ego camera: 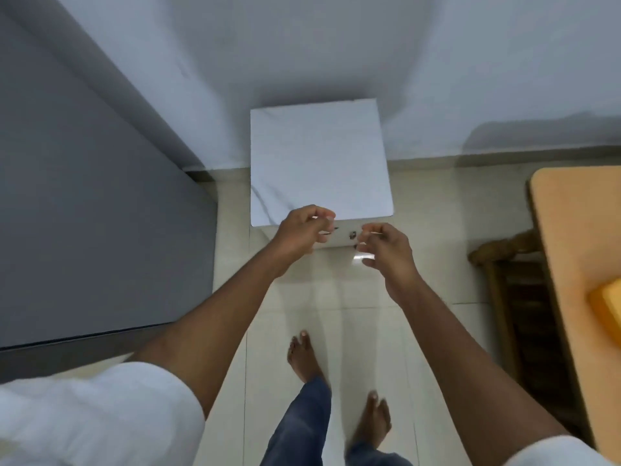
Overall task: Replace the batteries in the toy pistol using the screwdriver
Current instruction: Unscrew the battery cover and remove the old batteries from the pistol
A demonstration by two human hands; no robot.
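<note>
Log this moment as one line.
phase: approach | left hand: empty, curled | right hand: empty, curled | white table: bare top | pistol, screwdriver: unseen

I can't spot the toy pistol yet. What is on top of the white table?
The top of the white table shows only its white covering. Both hands hover at its near edge, hiding that strip; small dark fittings show on its front face.

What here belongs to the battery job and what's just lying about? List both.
Job: left hand, right hand, both at the front of the white cabinet. Pistol, screwdriver, batteries: not in view.
Lying about: wooden table, yellow object on it, wooden chair.
</note>
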